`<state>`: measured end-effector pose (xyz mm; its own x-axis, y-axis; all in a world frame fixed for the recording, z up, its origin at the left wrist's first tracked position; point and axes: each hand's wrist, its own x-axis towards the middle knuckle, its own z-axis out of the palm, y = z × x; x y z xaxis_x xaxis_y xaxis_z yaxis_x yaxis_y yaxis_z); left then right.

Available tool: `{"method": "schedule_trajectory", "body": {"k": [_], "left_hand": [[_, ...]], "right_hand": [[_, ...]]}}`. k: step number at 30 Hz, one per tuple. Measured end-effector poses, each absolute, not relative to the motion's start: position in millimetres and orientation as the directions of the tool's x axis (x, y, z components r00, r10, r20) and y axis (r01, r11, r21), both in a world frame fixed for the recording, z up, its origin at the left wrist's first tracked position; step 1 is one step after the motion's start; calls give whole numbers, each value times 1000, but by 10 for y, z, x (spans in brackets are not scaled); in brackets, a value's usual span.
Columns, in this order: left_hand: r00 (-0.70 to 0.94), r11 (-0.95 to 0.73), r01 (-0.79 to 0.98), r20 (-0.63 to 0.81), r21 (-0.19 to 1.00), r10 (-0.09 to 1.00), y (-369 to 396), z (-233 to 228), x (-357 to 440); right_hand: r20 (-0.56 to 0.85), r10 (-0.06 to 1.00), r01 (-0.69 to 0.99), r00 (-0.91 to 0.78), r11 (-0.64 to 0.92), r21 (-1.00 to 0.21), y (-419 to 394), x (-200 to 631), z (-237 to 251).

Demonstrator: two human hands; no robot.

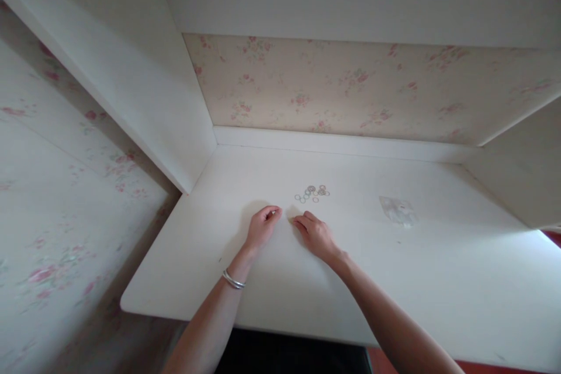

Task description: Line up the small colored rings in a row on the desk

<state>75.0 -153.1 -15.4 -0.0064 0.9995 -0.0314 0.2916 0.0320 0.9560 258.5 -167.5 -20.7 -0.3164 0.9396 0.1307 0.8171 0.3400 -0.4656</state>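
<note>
White desk [438, 257] holds little rings [312, 193] near both hands: left hand [262, 227] pinches something tiny, right hand [316, 235] lies loose, so sorting seems underway, needing careful fingers.

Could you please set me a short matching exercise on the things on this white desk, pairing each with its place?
Things:
1. small rings
2. clear plastic bag
3. silver bangle
4. floral wallpaper

Places:
A. on the left wrist
B. behind the desk, above its back edge
C. in a loose cluster just beyond the fingertips of both hands
D. lying flat to the right of the right hand

Pairs: 1-C, 2-D, 3-A, 4-B. The left hand pinches something too small to identify.
</note>
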Motion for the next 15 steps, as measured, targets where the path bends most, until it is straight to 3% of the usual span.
{"method": "schedule_trajectory", "body": {"k": [9, 15], "left_hand": [[-8, 6, 317, -4, 948, 1000, -1524, -156, 737], [-8, -5, 343, 8, 939, 1000, -1523, -169, 748]], "right_hand": [[68, 951, 842, -301, 299, -449, -1668, 2540, -174], [181, 958, 780, -222, 286, -556, -1724, 2674, -113]]}}
